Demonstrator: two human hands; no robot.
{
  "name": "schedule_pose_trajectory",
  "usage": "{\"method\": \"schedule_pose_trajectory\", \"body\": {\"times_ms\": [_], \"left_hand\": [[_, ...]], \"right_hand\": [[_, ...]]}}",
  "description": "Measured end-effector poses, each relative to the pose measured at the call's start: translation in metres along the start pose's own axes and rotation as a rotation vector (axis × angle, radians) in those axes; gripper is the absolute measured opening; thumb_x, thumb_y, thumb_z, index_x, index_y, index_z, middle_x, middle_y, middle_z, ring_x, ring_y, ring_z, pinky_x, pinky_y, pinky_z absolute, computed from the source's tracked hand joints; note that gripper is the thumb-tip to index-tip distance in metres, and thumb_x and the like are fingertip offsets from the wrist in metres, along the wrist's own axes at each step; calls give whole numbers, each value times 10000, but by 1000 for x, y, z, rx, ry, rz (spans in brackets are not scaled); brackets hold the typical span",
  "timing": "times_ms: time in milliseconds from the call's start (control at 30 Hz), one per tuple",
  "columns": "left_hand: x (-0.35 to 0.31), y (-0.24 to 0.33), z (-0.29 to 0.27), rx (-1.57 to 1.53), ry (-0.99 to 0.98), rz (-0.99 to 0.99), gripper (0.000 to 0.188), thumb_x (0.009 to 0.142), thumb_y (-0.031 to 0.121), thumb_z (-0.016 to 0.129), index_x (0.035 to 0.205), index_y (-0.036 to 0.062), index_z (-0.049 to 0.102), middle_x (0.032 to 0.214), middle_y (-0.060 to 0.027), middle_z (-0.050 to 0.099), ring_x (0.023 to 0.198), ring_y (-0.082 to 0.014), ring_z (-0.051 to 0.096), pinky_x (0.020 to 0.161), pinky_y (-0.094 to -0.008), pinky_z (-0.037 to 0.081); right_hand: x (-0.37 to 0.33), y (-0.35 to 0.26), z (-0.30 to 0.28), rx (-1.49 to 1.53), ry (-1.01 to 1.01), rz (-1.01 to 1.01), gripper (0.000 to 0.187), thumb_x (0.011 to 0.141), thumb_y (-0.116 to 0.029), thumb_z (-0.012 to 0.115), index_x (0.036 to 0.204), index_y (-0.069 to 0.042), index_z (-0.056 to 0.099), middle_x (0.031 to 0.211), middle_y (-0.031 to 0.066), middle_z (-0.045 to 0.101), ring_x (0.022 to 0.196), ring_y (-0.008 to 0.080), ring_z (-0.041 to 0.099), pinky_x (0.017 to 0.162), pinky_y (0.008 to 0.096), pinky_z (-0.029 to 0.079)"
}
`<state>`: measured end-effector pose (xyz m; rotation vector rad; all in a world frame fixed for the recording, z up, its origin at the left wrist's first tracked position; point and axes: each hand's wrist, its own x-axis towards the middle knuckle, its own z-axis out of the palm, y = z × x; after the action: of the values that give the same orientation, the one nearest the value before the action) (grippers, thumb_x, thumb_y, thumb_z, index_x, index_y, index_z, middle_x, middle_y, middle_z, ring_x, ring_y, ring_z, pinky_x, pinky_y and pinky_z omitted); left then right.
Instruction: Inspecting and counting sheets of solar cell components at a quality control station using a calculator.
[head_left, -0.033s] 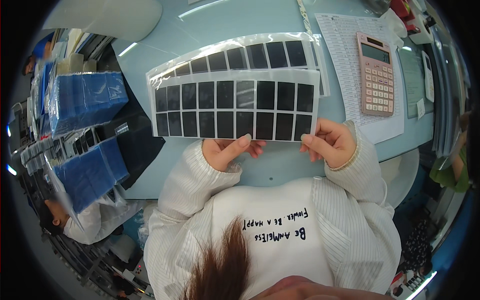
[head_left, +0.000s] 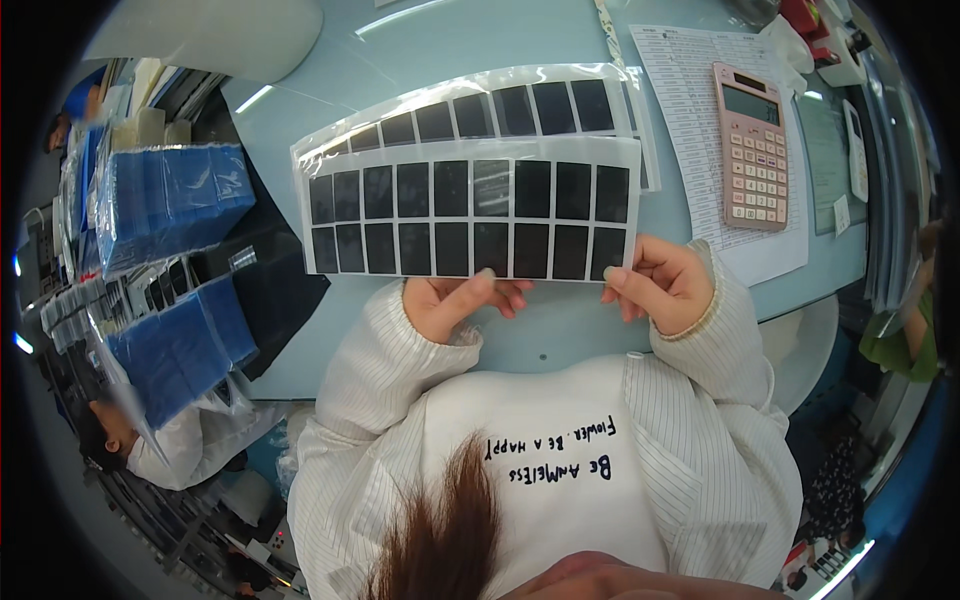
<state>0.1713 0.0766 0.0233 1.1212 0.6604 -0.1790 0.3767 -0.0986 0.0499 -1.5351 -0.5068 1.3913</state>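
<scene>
A pale sheet with two rows of black rectangles point(head_left: 451, 190) is held up in front of me. My left hand point(head_left: 452, 303) grips its lower edge near the middle, thumb on the front and fingers curled behind. At the lower right corner, my right hand point(head_left: 662, 287) pinches the same sheet between thumb and fingers. Just beyond lies another sheet of black rectangles in clear plastic point(head_left: 515, 108), its lower part covered by the held one. More clear plastic shows at its right edge.
A pink calculator point(head_left: 750, 155) lies on printed papers point(head_left: 680, 110) to the right. Blue plastic-wrapped stacks point(head_left: 175, 205) and a black sheet point(head_left: 290, 310) sit at the left. Another person point(head_left: 190, 435) is at the lower left; a green sleeve point(head_left: 900, 350) shows at far right.
</scene>
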Motion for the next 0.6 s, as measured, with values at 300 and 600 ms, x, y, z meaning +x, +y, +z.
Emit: {"method": "schedule_pose_trajectory", "body": {"times_ms": [300, 600], "left_hand": [[-10, -11, -33, -178, 37, 148, 547, 988, 404, 336, 1119, -72, 570, 951, -183, 647, 794, -258, 626, 662, -341, 491], [-7, -17, -49, -329, -102, 294, 742, 957, 561, 204, 1136, -59, 570, 919, -182, 658, 778, -282, 628, 653, -354, 485]], "right_hand": [[-5, 11, 1, -636, 699, -604, 238, 870, -171, 647, 1027, -8, 573, 725, 15, 580, 582, 102, 523, 495, 249, 404], [-14, 20, 19, -1193, 607, -706, 529, 855, -332, 641, 1258, -10, 523, 575, 29, 468, 474, 173, 459, 458, 293, 369]]}}
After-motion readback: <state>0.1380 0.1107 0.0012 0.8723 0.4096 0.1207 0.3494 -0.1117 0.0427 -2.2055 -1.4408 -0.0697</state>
